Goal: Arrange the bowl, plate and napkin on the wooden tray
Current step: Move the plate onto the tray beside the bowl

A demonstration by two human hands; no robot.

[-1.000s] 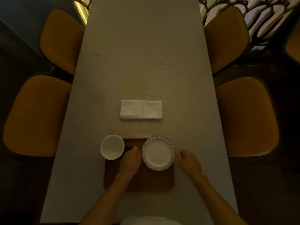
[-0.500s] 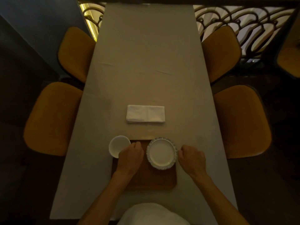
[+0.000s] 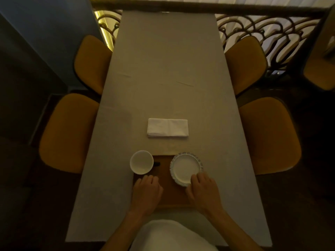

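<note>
The wooden tray lies at the near end of the table. A white bowl stands at its far left corner, partly over the tray's edge. A white plate with a patterned rim rests on the tray's far right part. The folded white napkin lies on the tablecloth beyond the tray. My left hand rests curled on the tray just below the bowl, holding nothing. The fingers of my right hand are closed over the plate's near right rim.
The long table carries a grey cloth. Two mustard chairs stand on the left and two on the right. A dark ornate railing runs behind the far end. A small dark slot shows in the tray.
My left hand drew back from between bowl and plate toward me. My right hand moved from beside the plate onto its near rim. The view tilted up.
</note>
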